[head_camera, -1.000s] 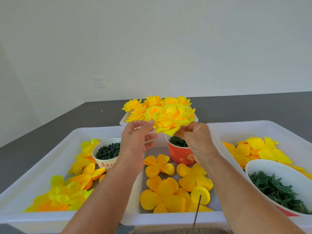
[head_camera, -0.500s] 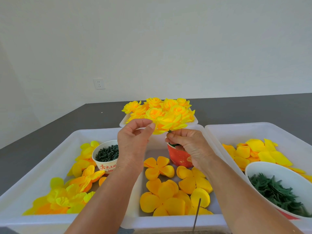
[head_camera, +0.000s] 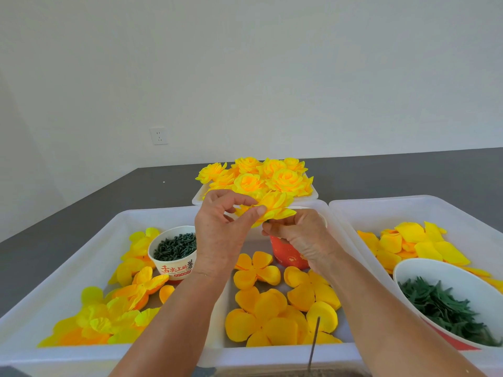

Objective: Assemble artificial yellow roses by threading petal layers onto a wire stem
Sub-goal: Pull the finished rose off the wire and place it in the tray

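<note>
Above the trays, rose (head_camera: 275, 206) bloom tilted away, both hands pinching

At my ten o'clock a white wall socket (head_camera: 158, 135) sits on the pale wall (head_camera: 272, 63) — dark grey floor (head_camera: 408, 172) spreads beneath.
</note>
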`<action>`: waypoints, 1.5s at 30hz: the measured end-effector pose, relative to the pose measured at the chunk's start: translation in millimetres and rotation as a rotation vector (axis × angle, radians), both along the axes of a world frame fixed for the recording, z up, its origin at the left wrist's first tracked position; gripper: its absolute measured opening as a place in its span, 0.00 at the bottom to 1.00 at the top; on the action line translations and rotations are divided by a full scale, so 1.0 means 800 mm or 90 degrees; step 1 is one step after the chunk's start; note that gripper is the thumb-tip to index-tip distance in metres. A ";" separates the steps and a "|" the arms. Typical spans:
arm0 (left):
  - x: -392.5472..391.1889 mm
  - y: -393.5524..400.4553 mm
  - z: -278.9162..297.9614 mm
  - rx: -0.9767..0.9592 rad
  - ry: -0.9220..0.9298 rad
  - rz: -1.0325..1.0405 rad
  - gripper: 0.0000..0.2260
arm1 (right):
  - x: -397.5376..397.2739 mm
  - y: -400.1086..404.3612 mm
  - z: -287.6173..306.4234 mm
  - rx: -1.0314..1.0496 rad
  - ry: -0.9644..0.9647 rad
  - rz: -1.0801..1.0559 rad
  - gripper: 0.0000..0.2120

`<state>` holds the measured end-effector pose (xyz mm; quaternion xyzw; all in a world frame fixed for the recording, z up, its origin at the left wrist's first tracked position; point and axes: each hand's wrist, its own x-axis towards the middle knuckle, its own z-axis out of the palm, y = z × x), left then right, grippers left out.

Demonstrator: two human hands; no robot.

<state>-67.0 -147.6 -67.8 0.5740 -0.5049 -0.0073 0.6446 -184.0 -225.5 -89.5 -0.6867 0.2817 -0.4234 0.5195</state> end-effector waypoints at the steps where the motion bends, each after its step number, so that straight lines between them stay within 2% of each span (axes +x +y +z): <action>1: 0.000 0.000 0.000 0.002 -0.001 0.002 0.08 | 0.000 0.000 0.000 -0.001 0.003 -0.002 0.08; 7: 0.001 0.001 0.000 -0.013 0.017 -0.003 0.07 | 0.000 -0.002 -0.001 -0.006 0.002 0.005 0.08; 9: -0.002 0.002 0.001 -0.022 0.035 -0.021 0.04 | 0.000 -0.003 -0.001 0.007 0.000 0.006 0.06; 10: -0.003 0.002 0.002 -0.026 0.042 -0.030 0.01 | 0.000 -0.004 0.000 0.030 -0.017 0.006 0.05; 14: -0.003 0.002 0.000 -0.044 0.041 -0.022 0.07 | -0.001 -0.007 0.003 0.162 -0.115 -0.006 0.03; 19: -0.004 0.000 -0.001 -0.023 0.012 -0.005 0.07 | 0.000 -0.008 0.007 0.217 -0.148 0.000 0.03; 22: -0.007 0.000 0.000 -0.011 -0.006 0.002 0.08 | 0.000 -0.010 0.007 0.221 -0.155 -0.008 0.03; 33: -0.019 -0.024 0.020 0.011 -0.055 0.002 0.01 | 0.002 -0.012 0.004 0.216 -0.168 -0.040 0.03; 36: -0.019 -0.034 0.027 0.005 -0.066 0.006 0.04 | 0.001 -0.014 0.004 0.215 -0.186 -0.065 0.03; 40: -0.021 -0.042 0.015 0.005 0.033 -0.002 0.01 | 0.001 -0.018 0.000 0.203 -0.194 -0.093 0.08; 42: -0.020 -0.043 0.008 0.016 0.108 -0.037 0.02 | 0.002 -0.020 -0.003 0.193 -0.179 -0.109 0.09; 45: -0.017 -0.040 0.009 0.031 0.239 -0.100 0.07 | 0.002 -0.023 -0.005 0.177 -0.151 -0.152 0.05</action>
